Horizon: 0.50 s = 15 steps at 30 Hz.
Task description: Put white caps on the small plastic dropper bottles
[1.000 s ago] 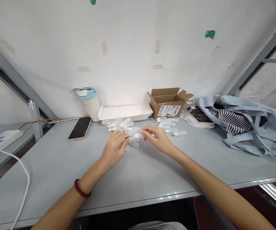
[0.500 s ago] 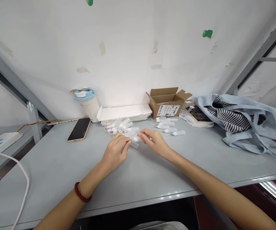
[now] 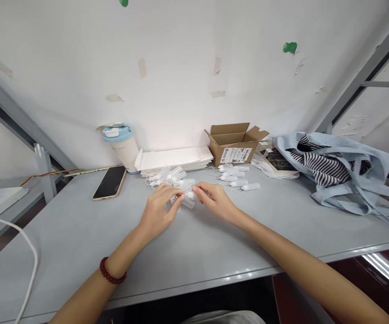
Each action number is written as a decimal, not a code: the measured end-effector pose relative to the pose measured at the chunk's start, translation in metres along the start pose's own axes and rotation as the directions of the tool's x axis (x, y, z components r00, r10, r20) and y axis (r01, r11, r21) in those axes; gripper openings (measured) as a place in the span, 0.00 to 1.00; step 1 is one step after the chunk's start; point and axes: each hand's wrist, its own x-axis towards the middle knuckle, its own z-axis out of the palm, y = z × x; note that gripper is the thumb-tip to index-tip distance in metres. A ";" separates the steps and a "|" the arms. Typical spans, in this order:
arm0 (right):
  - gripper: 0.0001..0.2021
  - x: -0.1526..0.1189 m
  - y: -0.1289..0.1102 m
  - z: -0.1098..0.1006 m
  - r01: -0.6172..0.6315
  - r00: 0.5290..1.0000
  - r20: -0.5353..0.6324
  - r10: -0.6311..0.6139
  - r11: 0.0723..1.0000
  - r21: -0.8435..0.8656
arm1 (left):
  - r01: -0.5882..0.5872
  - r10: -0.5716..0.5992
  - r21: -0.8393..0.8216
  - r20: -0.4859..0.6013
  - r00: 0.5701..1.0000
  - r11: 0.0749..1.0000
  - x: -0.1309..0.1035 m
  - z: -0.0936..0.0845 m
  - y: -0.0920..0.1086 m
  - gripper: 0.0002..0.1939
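Observation:
My left hand [image 3: 160,207] is closed in a pinch, thumb against forefinger, on something too small to make out. Facing it a short gap away, my right hand [image 3: 212,198] also pinches, and what its fingertips hold is too fine to see. Between and just below the fingertips lies a small translucent plastic bottle [image 3: 188,204] with a white cap. Part of another clear bottle shows behind my left thumb. A heap of similar bottles [image 3: 176,174] lies just beyond my hands. Several more bottles [image 3: 234,175] with thin cap strings lie to the right.
On the grey table [image 3: 194,252] stand a blue-lidded cup [image 3: 123,146] and an open cardboard box [image 3: 233,150]. A phone [image 3: 109,183] lies left, a stack of white envelopes [image 3: 176,157] behind the heap. A blue cloth bag [image 3: 336,166] is at right, a white cable [image 3: 34,261] at left.
My left thumb and forefinger have shifted slightly, uncovering part of a bottle behind the thumb. My right hand stays nearly in place. The whole view has moved a little.

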 end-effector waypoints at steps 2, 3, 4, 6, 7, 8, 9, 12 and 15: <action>0.15 0.001 0.000 -0.003 -0.015 1.000 -0.006 0.015 1.000 0.009 | 0.010 -0.010 -0.004 -0.007 1.000 1.000 0.001 -0.002 -0.001 0.05; 0.15 0.001 -0.001 -0.004 -0.021 1.000 -0.010 0.021 1.000 0.015 | 0.013 -0.014 -0.006 -0.006 1.000 1.000 0.001 -0.002 -0.001 0.05; 0.15 0.001 -0.001 -0.004 -0.024 1.000 -0.013 0.024 1.000 0.021 | 0.013 -0.013 -0.007 0.001 1.000 1.000 0.001 -0.002 -0.001 0.05; 0.15 0.001 -0.001 -0.005 -0.025 0.999 -0.023 0.026 0.999 0.023 | 0.003 -0.002 -0.012 0.032 1.000 1.000 0.001 -0.001 -0.001 0.05; 0.15 0.001 -0.001 -0.005 -0.024 0.999 -0.028 0.024 1.000 0.019 | -0.001 0.002 -0.015 0.048 0.999 1.000 0.000 -0.001 -0.001 0.06; 0.16 0.001 -0.001 -0.005 -0.021 0.999 -0.032 0.022 1.000 0.013 | -0.004 0.005 -0.019 0.061 0.998 1.000 0.000 0.000 -0.001 0.07; 0.16 0.001 0.000 -0.005 -0.018 0.999 -0.035 0.018 1.000 0.006 | -0.005 0.007 -0.023 0.067 0.998 1.000 0.000 0.001 -0.001 0.07; 0.16 0.000 0.001 -0.002 -0.004 1.000 -0.031 0.004 1.000 -0.005 | -0.002 0.004 -0.027 0.075 0.997 1.000 -0.002 0.003 0.000 0.08; 0.16 -0.001 0.003 0.000 0.003 1.000 -0.018 -0.003 1.000 -0.021 | -0.003 0.005 -0.031 0.088 0.996 1.000 -0.005 0.005 0.001 0.08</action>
